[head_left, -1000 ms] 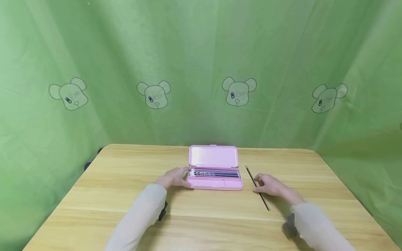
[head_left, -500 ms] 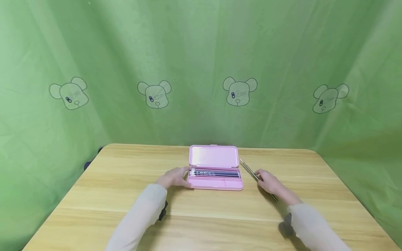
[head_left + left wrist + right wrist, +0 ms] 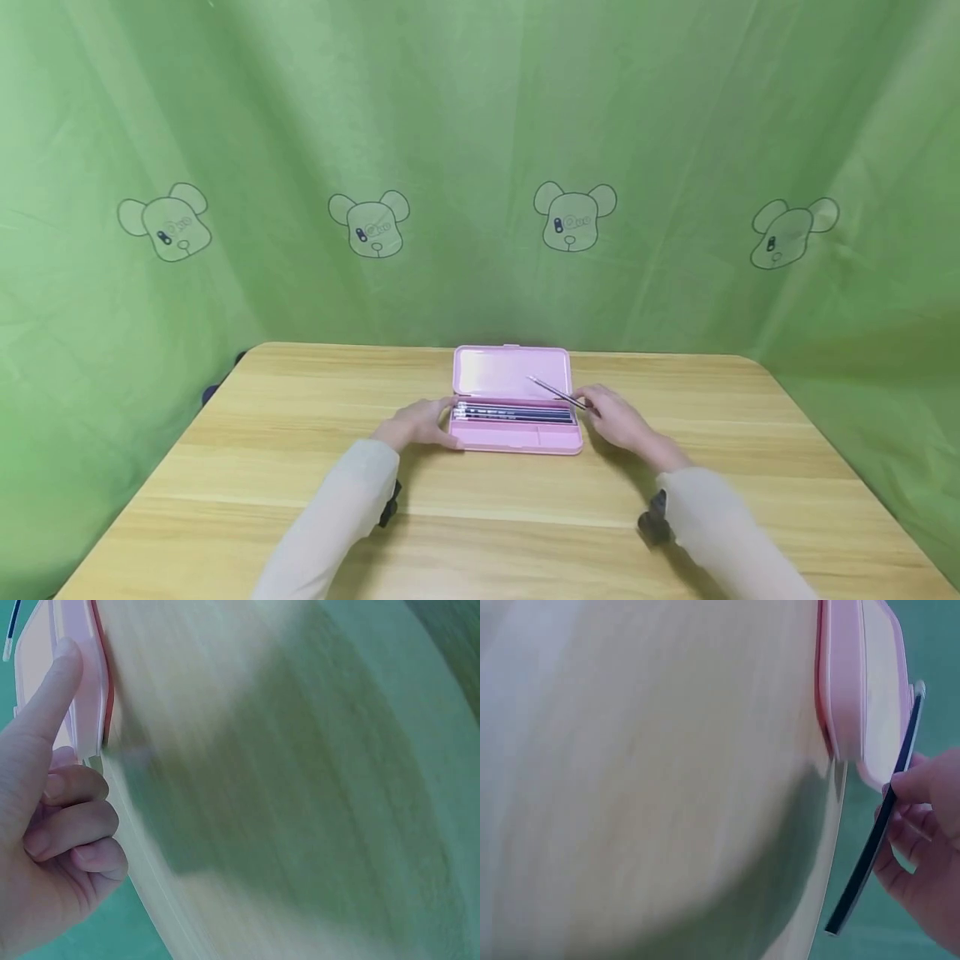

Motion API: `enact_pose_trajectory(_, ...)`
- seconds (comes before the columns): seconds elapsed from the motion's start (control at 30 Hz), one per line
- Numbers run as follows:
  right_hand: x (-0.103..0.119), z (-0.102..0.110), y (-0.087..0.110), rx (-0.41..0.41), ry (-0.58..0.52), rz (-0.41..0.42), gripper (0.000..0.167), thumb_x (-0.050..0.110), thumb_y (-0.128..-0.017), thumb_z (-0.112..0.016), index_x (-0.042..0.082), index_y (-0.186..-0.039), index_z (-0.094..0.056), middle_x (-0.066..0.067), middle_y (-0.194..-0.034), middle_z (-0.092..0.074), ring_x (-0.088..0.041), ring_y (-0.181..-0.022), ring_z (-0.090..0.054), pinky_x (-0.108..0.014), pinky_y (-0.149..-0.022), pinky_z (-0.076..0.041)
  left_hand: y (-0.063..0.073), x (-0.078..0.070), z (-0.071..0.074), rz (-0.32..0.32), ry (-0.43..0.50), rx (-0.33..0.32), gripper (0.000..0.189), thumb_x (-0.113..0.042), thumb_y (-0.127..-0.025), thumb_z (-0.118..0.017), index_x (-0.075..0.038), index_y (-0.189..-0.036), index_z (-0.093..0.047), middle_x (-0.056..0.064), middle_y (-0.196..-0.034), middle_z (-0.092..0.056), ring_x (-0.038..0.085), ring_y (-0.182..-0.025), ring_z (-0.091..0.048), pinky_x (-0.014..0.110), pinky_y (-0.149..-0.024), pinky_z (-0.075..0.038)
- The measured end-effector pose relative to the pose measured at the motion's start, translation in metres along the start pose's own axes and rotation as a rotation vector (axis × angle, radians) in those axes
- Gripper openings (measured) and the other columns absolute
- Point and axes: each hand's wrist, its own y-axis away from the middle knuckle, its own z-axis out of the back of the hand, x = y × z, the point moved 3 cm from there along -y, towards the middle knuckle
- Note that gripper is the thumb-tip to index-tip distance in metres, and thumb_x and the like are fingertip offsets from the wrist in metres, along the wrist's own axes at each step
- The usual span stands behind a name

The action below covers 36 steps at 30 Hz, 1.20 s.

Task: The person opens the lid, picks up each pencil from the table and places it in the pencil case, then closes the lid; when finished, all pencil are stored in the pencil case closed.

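Note:
A pink pencil case (image 3: 491, 438) lies with its lid (image 3: 495, 371) raised at the back of the table. Several dark pencils (image 3: 513, 413) lie side by side in its rear compartment. My left hand (image 3: 415, 422) holds the case's left end, thumb at the front corner. In the left wrist view that thumb (image 3: 51, 701) lies along the case's edge, and the lower fingers are curled. Between thumb and fingers my right hand (image 3: 618, 417) pinches a dark pencil (image 3: 864, 859) at the case's right end. The pencil tilts, its pale far end overlapping the lid in the head view.
The light wooden table (image 3: 480, 533) reaches back to a green curtain (image 3: 465, 292) printed with bear heads. A smaller divided compartment (image 3: 558, 437) forms the case's front right. Dark wrist devices (image 3: 654, 521) sit under both sleeves.
My right hand has picked the pencil up off the table and carried it left to the case, turning it towards the lid. The left hand stays at the case.

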Motion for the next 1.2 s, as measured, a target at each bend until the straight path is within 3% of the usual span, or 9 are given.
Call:
enact_pose_trajectory(0.2,0.021,-0.012,-0.017,0.053,0.044,0.109,0.026,-0.008,-0.08,-0.055,0.0,-0.103,-0.064,-0.011,-0.092,-0.061,-0.029,-0.09,-0.058,-0.046,-0.085,-0.048,0.0,0.001,0.002,0.008,0.003,-0.005,0.091,-0.046,-0.068,-0.075,-0.013,-0.142,-0.032,0.021,-0.134,-0.046,0.035,-0.121,-0.045,0.048,-0.099,-0.039)
enact_pose_trajectory(0.4,0.04,-0.024,-0.032,0.097,0.059,0.132,0.027,-0.007,-0.079,-0.055,0.003,-0.102,-0.066,-0.007,-0.083,-0.057,-0.021,-0.079,-0.055,-0.04,-0.078,-0.05,0.0,0.001,0.002,0.001,0.009,-0.001,0.091,-0.047,-0.068,-0.075,-0.015,-0.142,-0.033,0.02,-0.135,-0.045,0.035,-0.122,-0.044,0.048,-0.1,-0.038)
enact_pose_trajectory(0.67,0.055,-0.04,-0.043,0.161,0.07,0.108,0.028,-0.003,-0.085,-0.053,0.008,-0.106,-0.067,-0.005,-0.086,-0.058,-0.02,-0.083,-0.055,-0.039,-0.08,-0.049,-0.001,0.0,0.001,-0.003,0.017,0.0,0.091,-0.047,-0.068,-0.075,-0.014,-0.142,-0.033,0.019,-0.135,-0.045,0.035,-0.122,-0.044,0.048,-0.1,-0.038)
enact_pose_trajectory(1.2,0.059,-0.054,-0.058,0.244,0.065,0.091,0.031,-0.003,-0.084,-0.053,0.009,-0.11,-0.066,-0.003,-0.089,-0.057,-0.021,-0.085,-0.055,-0.037,-0.08,-0.048,-0.002,0.003,0.0,-0.02,-0.005,-0.014,0.089,-0.046,-0.069,-0.075,-0.013,-0.141,-0.034,0.02,-0.133,-0.047,0.035,-0.12,-0.046,0.048,-0.097,-0.041)
